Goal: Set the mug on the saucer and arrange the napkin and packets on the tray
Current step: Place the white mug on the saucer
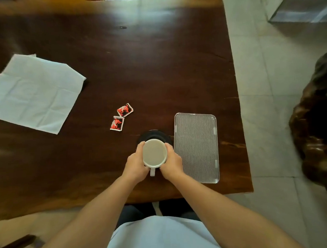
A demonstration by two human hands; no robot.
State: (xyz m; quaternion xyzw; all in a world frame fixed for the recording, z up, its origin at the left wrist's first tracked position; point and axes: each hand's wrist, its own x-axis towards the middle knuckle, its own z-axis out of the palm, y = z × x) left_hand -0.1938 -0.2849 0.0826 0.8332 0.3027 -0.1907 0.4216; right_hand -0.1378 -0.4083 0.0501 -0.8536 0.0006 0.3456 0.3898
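Mug (154, 152): white, full (likely heavy, spill-prone, fragile), clasped at its sides by left hand (135, 166) and right hand (171, 164), just before the saucer (152, 134); keep level.

Mug (154, 152) covers near half of saucer (150, 134); contact not discernible. Packets' (121, 117) print too small to read. Napkin (34, 92) left corner blurred.

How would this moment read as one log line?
both hands: left hand, right hand hold mug | near saucer | tray bare | napkin, packets untouched
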